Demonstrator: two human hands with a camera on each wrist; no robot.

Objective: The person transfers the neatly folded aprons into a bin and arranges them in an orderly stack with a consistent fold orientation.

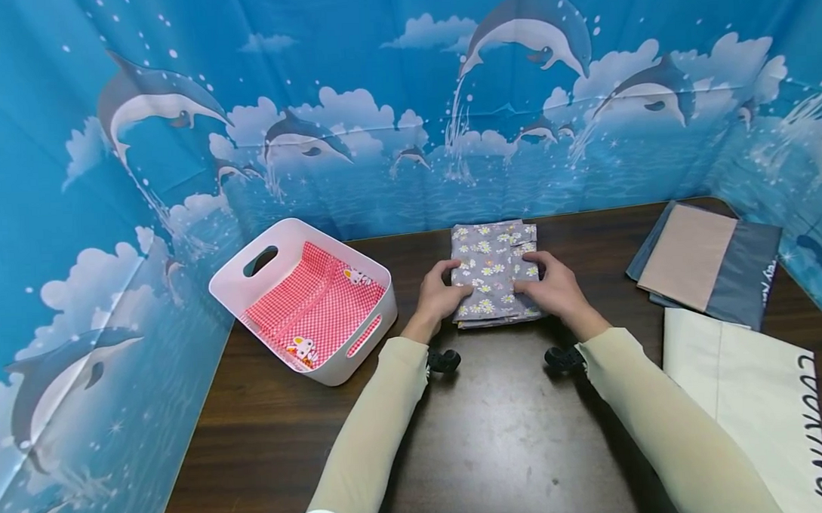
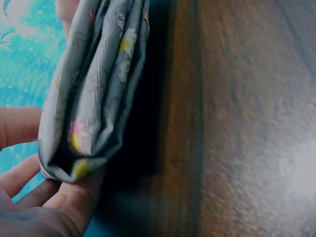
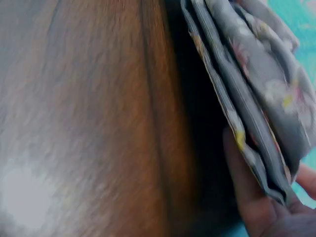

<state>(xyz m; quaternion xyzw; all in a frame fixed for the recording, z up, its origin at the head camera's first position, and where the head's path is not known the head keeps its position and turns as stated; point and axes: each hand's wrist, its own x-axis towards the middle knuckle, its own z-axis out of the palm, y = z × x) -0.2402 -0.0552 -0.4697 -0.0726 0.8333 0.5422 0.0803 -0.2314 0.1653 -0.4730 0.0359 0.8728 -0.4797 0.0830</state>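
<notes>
Your left hand [image 1: 436,297] at nine o'clock and right hand [image 1: 559,289] at three had fingers [image 2: 19,126] clamped on a folded grey daisy-print cloth [image 1: 489,265].

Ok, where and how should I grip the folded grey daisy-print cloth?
Likely at the left and right edges of the folded grey daisy-print cloth, coming in from each side, where the left hand and right hand hold it. The wrist views show several soft layers with gaps between, so pinch the full thickness, or a layer could slip.
</notes>
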